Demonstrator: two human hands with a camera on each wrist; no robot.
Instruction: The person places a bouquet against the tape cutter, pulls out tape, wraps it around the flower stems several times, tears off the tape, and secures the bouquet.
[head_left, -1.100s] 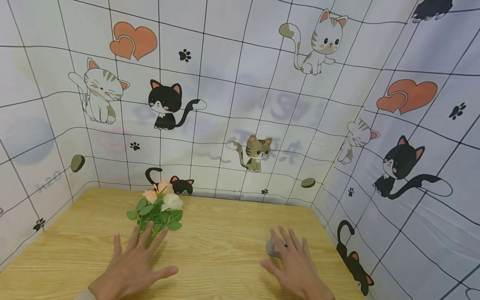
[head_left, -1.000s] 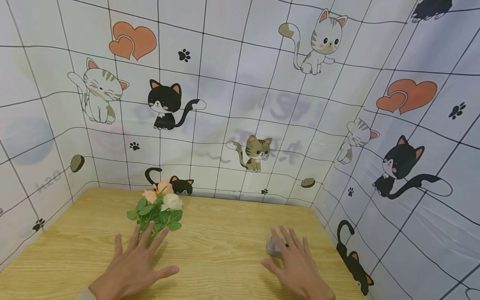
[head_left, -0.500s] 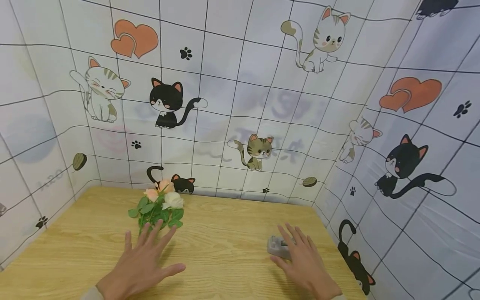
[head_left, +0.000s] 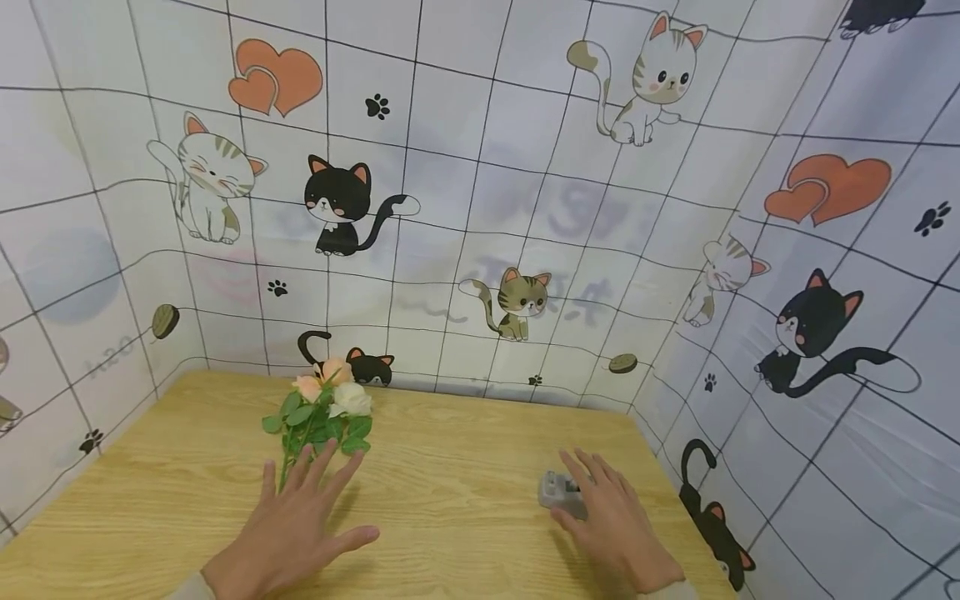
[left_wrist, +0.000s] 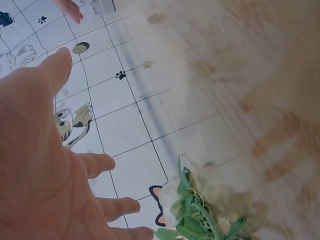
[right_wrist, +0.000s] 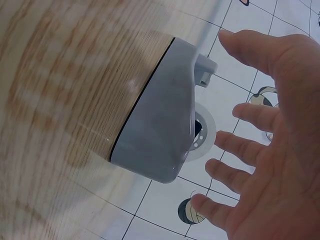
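My left hand (head_left: 300, 525) has its fingers spread and holds nothing. Just beyond its fingertips in the head view lies a bunch of roses (head_left: 351, 400), peach and white with green leaves (left_wrist: 192, 225). On the right side of the table, a grey tape dispenser (head_left: 555, 493) is partly hidden behind my right hand (head_left: 618, 525). That hand is also spread, with a gap between it and the dispenser in the right wrist view, where a pale tape roll (right_wrist: 206, 142) shows on the dispenser's far side.
A light wood table (head_left: 450, 467) carries everything. White cloth walls (head_left: 450, 192) with a black grid and printed cats enclose its back and sides. The right wall runs close beside the table's right edge (head_left: 663, 475).
Both hands have shifted slightly rightward, and the head view has moved a little too. More of the tape dispenser shows beside the right fingers. The roses stay in place.
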